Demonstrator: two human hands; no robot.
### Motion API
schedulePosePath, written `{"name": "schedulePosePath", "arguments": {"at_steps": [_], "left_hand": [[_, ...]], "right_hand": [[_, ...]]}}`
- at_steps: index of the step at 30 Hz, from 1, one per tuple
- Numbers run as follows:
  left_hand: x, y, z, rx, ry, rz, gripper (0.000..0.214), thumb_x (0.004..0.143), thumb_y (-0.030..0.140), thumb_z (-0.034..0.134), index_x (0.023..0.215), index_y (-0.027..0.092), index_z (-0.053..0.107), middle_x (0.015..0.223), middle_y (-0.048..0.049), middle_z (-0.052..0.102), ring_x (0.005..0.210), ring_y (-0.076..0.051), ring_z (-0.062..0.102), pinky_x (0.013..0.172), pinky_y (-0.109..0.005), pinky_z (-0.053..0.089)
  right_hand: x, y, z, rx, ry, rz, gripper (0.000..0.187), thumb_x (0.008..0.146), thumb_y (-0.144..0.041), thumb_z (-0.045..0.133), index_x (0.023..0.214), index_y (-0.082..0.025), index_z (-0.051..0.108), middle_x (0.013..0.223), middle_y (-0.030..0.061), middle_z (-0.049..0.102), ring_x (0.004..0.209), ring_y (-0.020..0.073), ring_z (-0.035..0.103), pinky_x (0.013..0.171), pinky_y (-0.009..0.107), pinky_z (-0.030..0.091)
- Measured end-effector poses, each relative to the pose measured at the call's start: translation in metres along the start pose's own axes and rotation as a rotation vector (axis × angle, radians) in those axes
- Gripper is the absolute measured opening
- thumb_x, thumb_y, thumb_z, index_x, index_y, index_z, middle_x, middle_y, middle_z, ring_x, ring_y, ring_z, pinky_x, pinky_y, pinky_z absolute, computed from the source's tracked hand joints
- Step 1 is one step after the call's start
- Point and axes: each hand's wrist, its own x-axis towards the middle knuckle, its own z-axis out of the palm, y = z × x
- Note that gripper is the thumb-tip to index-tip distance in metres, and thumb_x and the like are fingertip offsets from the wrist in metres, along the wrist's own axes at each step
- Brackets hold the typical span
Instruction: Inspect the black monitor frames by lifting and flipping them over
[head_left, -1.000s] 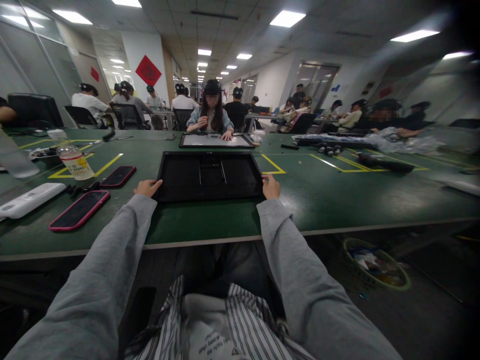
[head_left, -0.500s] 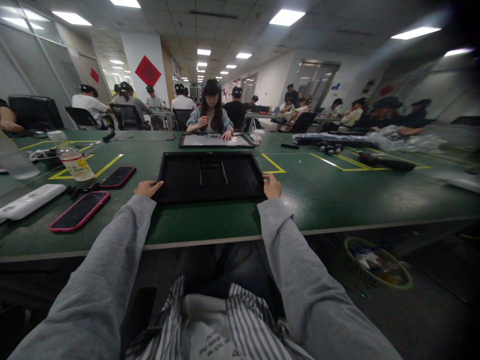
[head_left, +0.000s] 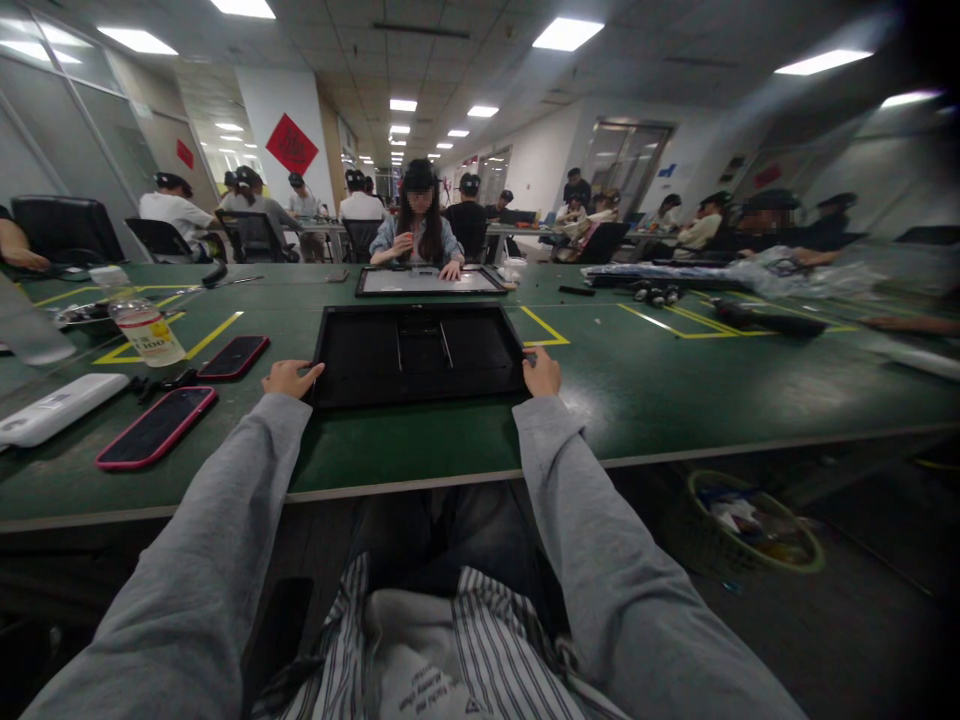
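Note:
A flat black monitor casing (head_left: 360, 350) lies on the green table in front of me, its raised rim showing all round. Two thin metal strips and a dark recess are in its middle. My left hand (head_left: 291, 379) grips its left edge, thumb toward the rim. At the opposite edge my right hand (head_left: 541, 372) holds the side between thumb and fingers. The fingertips under both edges are hidden.
Left of me are two red-edged phones (head_left: 156, 428), a white device (head_left: 64, 408) and a bottle (head_left: 154, 332). Across the table a person (head_left: 417, 230) touches a framed screen panel (head_left: 431, 281). A dark tool (head_left: 765, 318) lies right; a basket (head_left: 750, 520) stands below.
My hands and the casing hold nearly the same place, while the view shifts slightly. Another person's hand and forearm have come in over the table at the far right.

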Motion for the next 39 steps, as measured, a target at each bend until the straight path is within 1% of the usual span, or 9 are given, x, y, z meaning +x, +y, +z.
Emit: {"name": "schedulePosePath", "arguments": {"at_steps": [6,12,16,20,28,31,34,36,39], "left_hand": [[-0.004,0.002,-0.002,0.025,0.011,0.021,0.057,0.089,0.065,0.048,0.124,0.026,0.071,0.142,-0.0112,0.06,0.137,-0.038,0.041,0.107,-0.059,0.034],[-0.009,0.006,-0.004,0.046,0.043,0.053,0.056,0.085,0.064,0.055,0.123,0.027,0.072,0.14,-0.0096,0.061,0.136,-0.037,0.041,0.108,-0.056,0.033],[-0.009,0.006,-0.003,0.074,0.066,0.092,0.05,0.088,0.056,0.053,0.122,0.026,0.072,0.14,-0.0099,0.062,0.135,-0.037,0.041,0.108,-0.058,0.031],[-0.009,0.006,-0.001,0.099,0.101,0.132,0.045,0.088,0.05,0.052,0.119,0.026,0.073,0.137,-0.0094,0.064,0.134,-0.037,0.042,0.108,-0.061,0.027],[-0.008,0.005,0.005,0.079,0.178,0.181,0.037,0.088,0.045,0.053,0.11,0.028,0.076,0.13,-0.0087,0.068,0.132,-0.036,0.043,0.106,-0.062,0.024],[-0.01,0.007,0.004,0.052,0.216,0.202,0.035,0.088,0.043,0.053,0.107,0.028,0.077,0.128,-0.0087,0.069,0.131,-0.036,0.043,0.105,-0.061,0.023],[-0.017,0.014,-0.004,0.01,0.303,0.237,0.035,0.089,0.042,0.052,0.11,0.027,0.075,0.129,-0.0083,0.069,0.134,-0.034,0.042,0.106,-0.059,0.022],[-0.023,0.02,-0.011,-0.026,0.393,0.258,0.036,0.091,0.042,0.05,0.115,0.027,0.073,0.134,-0.008,0.066,0.137,-0.033,0.04,0.108,-0.057,0.02],[-0.029,0.026,-0.021,-0.076,0.516,0.289,0.042,0.094,0.044,0.047,0.124,0.024,0.069,0.139,-0.0091,0.063,0.139,-0.031,0.039,0.111,-0.053,0.017]], "right_hand": [[0.001,0.001,0.001,-0.019,-0.009,-0.001,0.037,0.09,-0.021,0.055,0.125,-0.024,0.065,0.106,0.0099,0.073,0.102,0.0274,0.063,0.091,0.039,0.048],[0.001,0.003,0.002,-0.012,-0.03,-0.01,0.047,0.088,-0.017,0.054,0.133,-0.025,0.064,0.11,0.0104,0.073,0.104,0.0264,0.063,0.092,0.039,0.047],[0.001,0.003,0.003,-0.002,-0.036,-0.013,0.048,0.089,-0.017,0.052,0.135,-0.024,0.063,0.113,0.011,0.072,0.106,0.0255,0.063,0.094,0.038,0.047],[0.0,0.001,0.002,-0.023,-0.059,0.015,0.047,0.092,-0.018,0.052,0.138,-0.026,0.061,0.116,0.0101,0.071,0.107,0.0246,0.063,0.094,0.037,0.047],[-0.004,-0.005,-0.002,-0.042,-0.078,0.047,0.048,0.094,-0.019,0.05,0.14,-0.027,0.059,0.122,0.0107,0.07,0.112,0.0251,0.062,0.097,0.038,0.045],[-0.004,-0.006,-0.003,-0.026,-0.051,0.039,0.047,0.094,-0.019,0.049,0.139,-0.027,0.06,0.123,0.0108,0.069,0.113,0.0256,0.061,0.098,0.038,0.043],[-0.004,-0.009,-0.006,-0.006,0.003,0.019,0.047,0.095,-0.019,0.047,0.139,-0.026,0.061,0.123,0.0115,0.069,0.114,0.0263,0.061,0.098,0.039,0.042],[-0.005,-0.012,-0.01,0.017,0.073,-0.021,0.049,0.096,-0.019,0.043,0.142,-0.025,0.057,0.125,0.0129,0.067,0.115,0.0268,0.059,0.098,0.04,0.042],[-0.006,-0.018,-0.016,0.056,0.21,-0.102,0.054,0.098,-0.02,0.035,0.151,-0.02,0.047,0.131,0.0155,0.064,0.119,0.0272,0.055,0.099,0.04,0.041]]}}
